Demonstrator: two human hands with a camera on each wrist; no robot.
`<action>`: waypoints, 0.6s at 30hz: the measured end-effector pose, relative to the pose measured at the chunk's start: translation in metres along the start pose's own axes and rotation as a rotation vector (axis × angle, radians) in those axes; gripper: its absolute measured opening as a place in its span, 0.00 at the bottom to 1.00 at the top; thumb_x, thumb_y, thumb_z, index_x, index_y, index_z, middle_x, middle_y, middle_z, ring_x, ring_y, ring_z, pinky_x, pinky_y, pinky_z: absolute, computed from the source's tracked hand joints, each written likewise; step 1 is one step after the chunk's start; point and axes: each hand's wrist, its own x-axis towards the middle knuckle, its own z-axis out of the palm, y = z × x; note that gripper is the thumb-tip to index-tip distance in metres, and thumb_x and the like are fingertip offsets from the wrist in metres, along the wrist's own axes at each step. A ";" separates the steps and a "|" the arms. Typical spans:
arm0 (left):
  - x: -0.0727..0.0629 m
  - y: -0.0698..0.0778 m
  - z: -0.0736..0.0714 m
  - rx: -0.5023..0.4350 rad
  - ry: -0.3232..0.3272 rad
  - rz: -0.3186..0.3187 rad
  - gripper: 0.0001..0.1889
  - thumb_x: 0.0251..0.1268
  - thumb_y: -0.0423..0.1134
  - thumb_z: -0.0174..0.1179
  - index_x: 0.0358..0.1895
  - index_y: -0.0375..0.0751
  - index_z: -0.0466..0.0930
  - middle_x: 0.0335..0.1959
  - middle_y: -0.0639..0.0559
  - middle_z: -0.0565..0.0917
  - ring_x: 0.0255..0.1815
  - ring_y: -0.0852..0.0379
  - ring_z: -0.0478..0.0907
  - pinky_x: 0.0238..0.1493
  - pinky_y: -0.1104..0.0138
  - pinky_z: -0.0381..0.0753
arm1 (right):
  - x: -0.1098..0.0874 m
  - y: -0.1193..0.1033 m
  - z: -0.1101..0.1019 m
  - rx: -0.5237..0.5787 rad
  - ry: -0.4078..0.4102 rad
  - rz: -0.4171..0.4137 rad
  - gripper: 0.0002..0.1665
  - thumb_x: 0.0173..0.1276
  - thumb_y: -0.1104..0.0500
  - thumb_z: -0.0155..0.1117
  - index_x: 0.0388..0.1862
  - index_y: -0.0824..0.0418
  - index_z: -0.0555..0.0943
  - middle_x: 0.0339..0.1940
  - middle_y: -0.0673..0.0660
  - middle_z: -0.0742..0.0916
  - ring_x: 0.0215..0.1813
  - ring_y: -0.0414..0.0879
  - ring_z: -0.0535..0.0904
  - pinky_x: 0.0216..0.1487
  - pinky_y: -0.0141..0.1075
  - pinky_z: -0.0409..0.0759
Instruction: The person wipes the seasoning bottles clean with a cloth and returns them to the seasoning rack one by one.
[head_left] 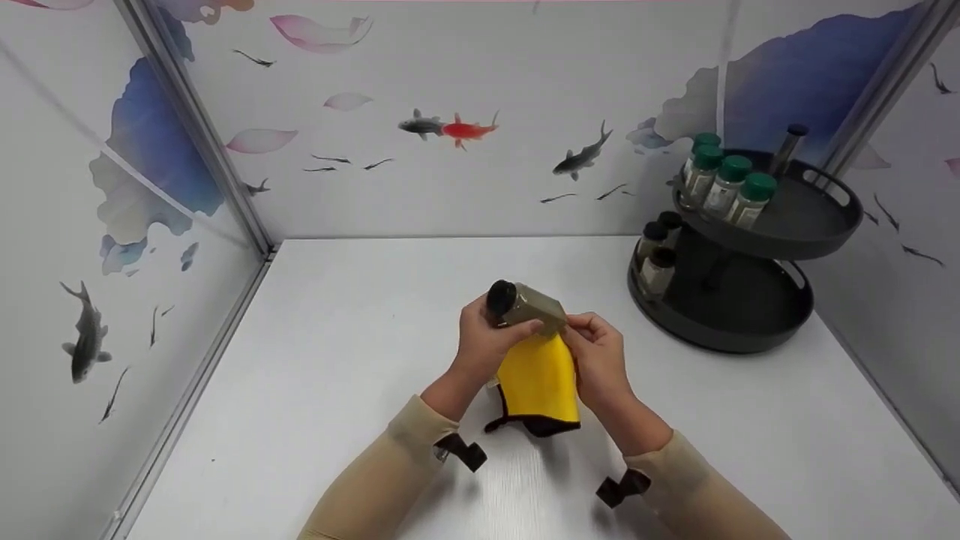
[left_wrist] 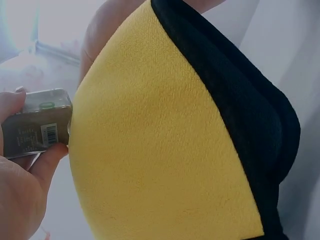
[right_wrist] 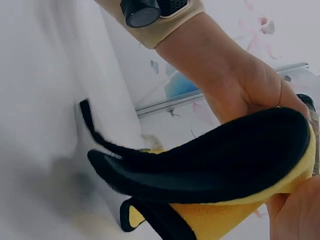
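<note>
My left hand (head_left: 484, 341) grips a clear spice jar (head_left: 541, 306) with a black lid, tilted above the table. In the left wrist view, the jar (left_wrist: 42, 125) shows a barcode label and brownish contents. A yellow cloth (head_left: 538, 375) with black edging and a dark reverse hangs below the jar. My right hand (head_left: 600, 356) pinches the cloth's upper part against the jar's end. In the right wrist view, the cloth (right_wrist: 220, 170) droops in folds between both hands. Some of the right fingers are hidden behind the cloth.
A black two-tier rotating rack (head_left: 731, 345) stands at the back right of the white table (head_left: 360, 315). Several green-lidded jars (head_left: 727, 184) and one black-lidded jar (head_left: 789, 150) stand on its upper tier. Black-lidded jars (head_left: 658, 271) stand on the lower tier. Printed panels enclose the table.
</note>
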 end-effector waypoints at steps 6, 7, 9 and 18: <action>0.002 0.001 -0.001 0.016 0.015 0.044 0.23 0.60 0.31 0.77 0.58 0.34 0.83 0.54 0.39 0.88 0.57 0.49 0.88 0.62 0.58 0.88 | 0.000 -0.009 -0.003 0.007 -0.023 -0.012 0.05 0.79 0.71 0.59 0.49 0.69 0.81 0.39 0.56 0.90 0.39 0.47 0.89 0.45 0.36 0.91; 0.002 0.001 -0.001 0.019 0.012 0.044 0.23 0.60 0.31 0.77 0.58 0.34 0.83 0.54 0.39 0.88 0.57 0.49 0.88 0.62 0.58 0.88 | 0.000 -0.010 -0.003 0.006 -0.020 -0.005 0.05 0.79 0.70 0.60 0.49 0.68 0.81 0.39 0.56 0.90 0.39 0.47 0.89 0.46 0.36 0.91; 0.003 0.002 -0.003 0.024 0.003 0.045 0.23 0.61 0.31 0.77 0.59 0.34 0.83 0.55 0.39 0.88 0.57 0.50 0.88 0.62 0.58 0.87 | 0.000 -0.014 -0.004 0.007 -0.020 0.020 0.05 0.79 0.69 0.61 0.49 0.67 0.82 0.39 0.56 0.90 0.39 0.47 0.89 0.47 0.37 0.91; 0.006 0.010 -0.010 0.038 -0.090 0.018 0.23 0.60 0.30 0.77 0.59 0.34 0.84 0.54 0.39 0.88 0.54 0.50 0.86 0.63 0.58 0.87 | -0.002 -0.030 -0.010 0.032 0.003 0.150 0.08 0.81 0.62 0.61 0.53 0.64 0.82 0.45 0.55 0.88 0.43 0.46 0.88 0.51 0.36 0.90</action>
